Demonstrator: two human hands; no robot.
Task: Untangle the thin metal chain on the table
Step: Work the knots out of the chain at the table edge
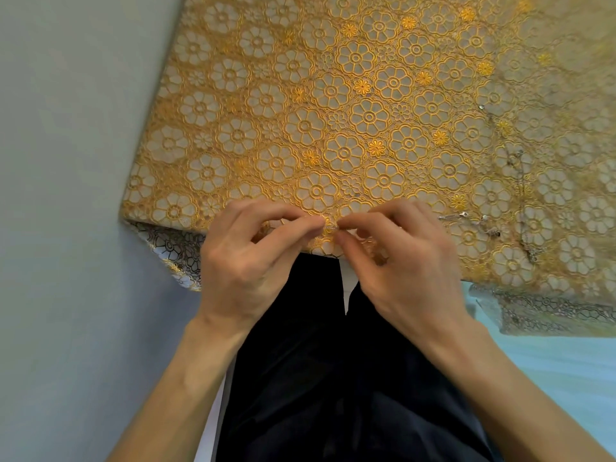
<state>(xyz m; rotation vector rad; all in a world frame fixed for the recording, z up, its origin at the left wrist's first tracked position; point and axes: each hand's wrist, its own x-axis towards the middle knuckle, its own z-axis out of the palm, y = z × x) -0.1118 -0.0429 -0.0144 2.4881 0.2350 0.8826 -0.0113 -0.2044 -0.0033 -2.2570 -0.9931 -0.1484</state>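
Observation:
A thin metal chain [331, 227] shows as a short silvery stretch between my two hands, just above the table's near edge. My left hand [253, 258] pinches it between thumb and forefinger. My right hand [396, 258] pinches it from the other side, fingertips almost touching those of the left. More thin chain [523, 195] with small silver beads trails across the cloth to the right, partly lost in the pattern.
The table [333, 111] is covered by a gold floral lace cloth that hangs over the near edge. A pale wall runs along the left. My dark-trousered lap is below the hands, with a light blue surface at the right.

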